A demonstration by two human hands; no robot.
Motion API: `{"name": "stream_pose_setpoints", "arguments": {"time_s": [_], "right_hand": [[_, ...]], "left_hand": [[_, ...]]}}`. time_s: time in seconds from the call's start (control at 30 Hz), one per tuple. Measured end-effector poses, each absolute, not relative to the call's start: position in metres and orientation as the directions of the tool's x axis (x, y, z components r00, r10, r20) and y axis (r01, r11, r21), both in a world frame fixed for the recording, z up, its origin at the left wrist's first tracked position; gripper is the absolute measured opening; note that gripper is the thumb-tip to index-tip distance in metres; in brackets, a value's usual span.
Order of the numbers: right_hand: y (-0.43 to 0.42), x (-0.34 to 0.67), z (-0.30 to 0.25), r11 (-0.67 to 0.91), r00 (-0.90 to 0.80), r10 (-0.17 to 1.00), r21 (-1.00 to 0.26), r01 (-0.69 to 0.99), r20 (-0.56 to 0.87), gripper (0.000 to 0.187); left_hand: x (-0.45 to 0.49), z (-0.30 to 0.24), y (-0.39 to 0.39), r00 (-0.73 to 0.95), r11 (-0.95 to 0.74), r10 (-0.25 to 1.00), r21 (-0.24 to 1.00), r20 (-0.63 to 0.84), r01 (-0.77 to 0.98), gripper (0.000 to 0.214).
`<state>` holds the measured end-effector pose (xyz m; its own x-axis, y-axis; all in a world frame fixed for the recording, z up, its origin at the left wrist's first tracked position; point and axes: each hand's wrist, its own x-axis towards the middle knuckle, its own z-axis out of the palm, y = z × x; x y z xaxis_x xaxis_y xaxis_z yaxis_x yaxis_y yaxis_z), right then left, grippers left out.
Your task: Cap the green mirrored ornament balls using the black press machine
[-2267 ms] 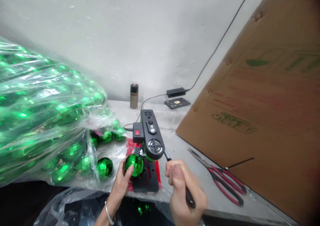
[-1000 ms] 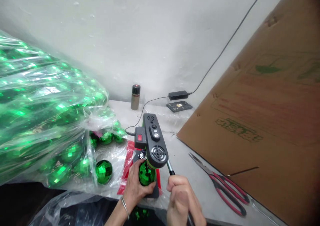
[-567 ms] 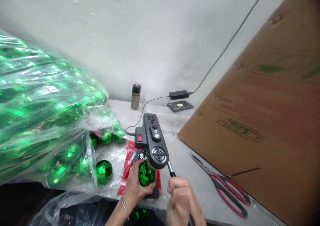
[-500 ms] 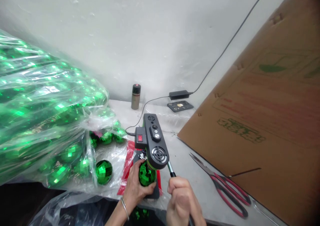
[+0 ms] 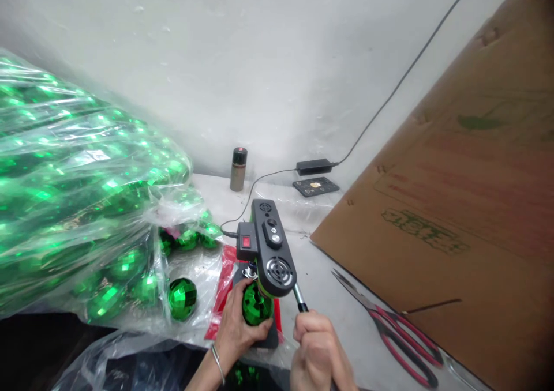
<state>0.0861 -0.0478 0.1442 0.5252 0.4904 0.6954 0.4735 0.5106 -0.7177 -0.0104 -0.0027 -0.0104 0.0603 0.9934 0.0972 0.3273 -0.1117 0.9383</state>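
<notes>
In the head view, a green faceted ball [image 5: 256,307] is held on the worktop [image 5: 320,275] by the left hand [image 5: 236,329], whose fingers are curled around it, under the head of a small black machine [image 5: 273,251]. The machine's lever [image 5: 299,300] is gripped in the closed right hand [image 5: 319,356]; its lower end is hidden, probably inside the fist. Red-handled pliers [image 5: 402,345] lie well apart.

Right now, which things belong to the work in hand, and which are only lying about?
In use: left hand holding the green ball under the black machine; right hand gripping its lever.
Lying about: red-handled scissors, small can, power adapter, cardboard sheet.
</notes>
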Motion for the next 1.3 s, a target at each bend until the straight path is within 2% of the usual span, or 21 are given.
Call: {"name": "stream_pose_setpoints", "arguments": {"time_s": [0.17,0.37,0.53,0.67,0.83,1.0,1.3], "right_hand": [[-0.047,0.091,0.138,0.539,0.509,0.492,-0.706,0.459,0.707,0.044],[-0.036,0.108,0.125,0.646,0.371,0.412,-0.554,0.525,0.832,0.043],[-0.036,0.106,0.123,0.649,0.382,0.411,-0.560,0.515,0.827,0.043],[-0.037,0.102,0.125,0.607,0.448,0.430,-0.618,0.499,0.784,0.043],[-0.036,0.108,0.120,0.652,0.388,0.413,-0.565,0.506,0.824,0.043],[-0.036,0.112,0.117,0.633,0.367,0.420,-0.558,0.537,0.830,0.043],[-0.031,0.110,0.117,0.665,0.372,0.373,-0.525,0.531,0.850,0.043]], "left_hand": [[-0.007,-0.009,-0.002,0.044,-0.113,0.994,0.934,0.104,0.340,0.080],[-0.002,-0.009,-0.002,0.043,-0.099,0.995,0.935,0.090,0.340,0.081],[-0.002,-0.007,-0.001,0.041,-0.094,0.996,0.935,0.085,0.342,0.081],[-0.002,-0.006,-0.002,0.047,-0.115,0.993,0.932,0.105,0.344,0.080],[-0.001,-0.008,-0.002,0.032,-0.136,0.991,0.931,0.133,0.339,0.080],[-0.002,-0.009,-0.002,0.043,-0.149,0.989,0.931,0.143,0.334,0.080],[-0.002,-0.006,-0.002,0.049,-0.125,0.992,0.927,0.115,0.354,0.081]]}}
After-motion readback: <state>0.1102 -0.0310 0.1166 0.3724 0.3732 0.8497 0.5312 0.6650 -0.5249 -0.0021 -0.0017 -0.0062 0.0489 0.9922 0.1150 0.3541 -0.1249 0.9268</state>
